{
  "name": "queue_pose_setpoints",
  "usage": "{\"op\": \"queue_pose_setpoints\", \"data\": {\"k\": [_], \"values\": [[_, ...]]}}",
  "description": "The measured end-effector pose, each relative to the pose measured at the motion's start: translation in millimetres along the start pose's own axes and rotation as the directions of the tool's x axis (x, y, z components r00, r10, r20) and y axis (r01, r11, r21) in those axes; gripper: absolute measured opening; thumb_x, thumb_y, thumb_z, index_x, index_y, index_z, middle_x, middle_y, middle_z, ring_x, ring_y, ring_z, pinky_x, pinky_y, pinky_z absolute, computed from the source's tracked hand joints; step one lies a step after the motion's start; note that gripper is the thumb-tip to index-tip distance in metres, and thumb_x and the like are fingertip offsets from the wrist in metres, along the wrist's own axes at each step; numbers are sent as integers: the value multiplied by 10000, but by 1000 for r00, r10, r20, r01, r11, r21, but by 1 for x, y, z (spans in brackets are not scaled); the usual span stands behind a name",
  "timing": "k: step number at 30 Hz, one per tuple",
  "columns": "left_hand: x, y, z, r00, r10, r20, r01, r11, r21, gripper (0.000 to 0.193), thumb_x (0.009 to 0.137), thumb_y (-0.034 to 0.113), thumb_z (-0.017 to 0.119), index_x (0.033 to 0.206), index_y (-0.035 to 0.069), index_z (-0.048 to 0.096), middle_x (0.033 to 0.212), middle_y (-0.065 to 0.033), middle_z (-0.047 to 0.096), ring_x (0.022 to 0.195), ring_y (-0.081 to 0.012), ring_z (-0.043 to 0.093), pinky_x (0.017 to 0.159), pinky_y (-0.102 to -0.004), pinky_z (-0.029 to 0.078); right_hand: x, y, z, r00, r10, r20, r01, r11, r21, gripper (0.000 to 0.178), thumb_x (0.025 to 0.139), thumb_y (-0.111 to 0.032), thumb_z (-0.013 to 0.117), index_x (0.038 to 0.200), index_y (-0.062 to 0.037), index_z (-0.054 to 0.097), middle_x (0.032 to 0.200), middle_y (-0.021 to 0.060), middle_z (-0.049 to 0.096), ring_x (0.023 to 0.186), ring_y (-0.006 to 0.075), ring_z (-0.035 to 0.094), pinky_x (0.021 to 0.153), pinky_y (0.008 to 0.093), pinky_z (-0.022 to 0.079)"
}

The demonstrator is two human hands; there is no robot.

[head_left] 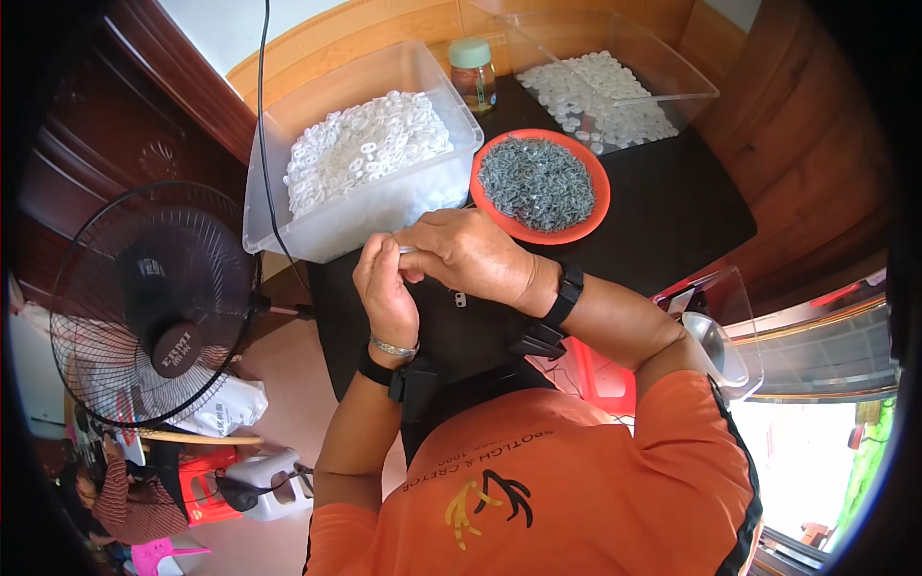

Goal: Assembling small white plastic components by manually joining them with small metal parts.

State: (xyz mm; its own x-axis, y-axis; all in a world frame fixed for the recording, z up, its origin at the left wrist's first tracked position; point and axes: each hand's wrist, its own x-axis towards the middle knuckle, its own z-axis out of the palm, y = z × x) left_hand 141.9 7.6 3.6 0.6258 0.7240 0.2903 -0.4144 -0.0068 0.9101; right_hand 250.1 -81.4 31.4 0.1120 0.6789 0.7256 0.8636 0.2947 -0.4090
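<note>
Over the near part of the black table (672, 206), my left hand (386, 293) and my right hand (471, 254) meet fingertip to fingertip. Both are closed in a pinch around a small white piece (407, 250), of which only a sliver shows between the fingers. One white plastic piece with two holes (460, 300) lies just below my right hand. Beyond my hands stands a clear plastic bin (360, 216) heaped with white two-holed plastic pieces (370, 149). An orange-red bowl (603, 192) full of small grey metal-looking parts (536, 182) sits close to my right hand.
A second clear bin (663, 98) at the far right holds round whitish pieces (600, 96). Between the bins is a jar with a green lid (471, 53). A black fan (154, 302) stands left of the table, and a dark cable (261, 125) hangs across the first bin. Another person (139, 499) is at lower left.
</note>
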Motion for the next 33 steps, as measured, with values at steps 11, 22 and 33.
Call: {"op": "queue_pose_setpoints", "data": {"k": [11, 22, 33], "values": [[18, 6, -14, 995, 53, -79, -48, 997, 55, 278, 919, 189, 464, 680, 54, 508, 580, -8, 483, 501, -86, 432, 486, -228, 335, 58, 20, -152, 947, -121, -298, -157, 635, -757, 174, 842, -199, 647, 969, -89, 695, 806, 93, 673, 707, 247, 656, 574, 320, 510], [25, -4, -24, 986, -23, -167, 17, 999, -34, 231, 888, 179, 499, 686, 69, 523, 568, 1, 490, 469, -82, 421, 443, -221, 316, 18, 16, -96, 957, 271, 106, -228, 925, -304, 110, 821, -121, 649, 886, -40, 685, 863, 95, 674, 745, 238, 632, 675, 331, 497], [25, -2, -23, 986, -54, -159, 40, 995, -91, 223, 881, 175, 502, 691, 63, 533, 562, 3, 482, 460, -81, 413, 435, -224, 303, -19, 18, -6, 805, 364, 468, 118, 676, -728, 88, 803, -79, 537, 817, -63, 622, 792, 106, 617, 756, 269, 646, 663, 361, 527]]}}
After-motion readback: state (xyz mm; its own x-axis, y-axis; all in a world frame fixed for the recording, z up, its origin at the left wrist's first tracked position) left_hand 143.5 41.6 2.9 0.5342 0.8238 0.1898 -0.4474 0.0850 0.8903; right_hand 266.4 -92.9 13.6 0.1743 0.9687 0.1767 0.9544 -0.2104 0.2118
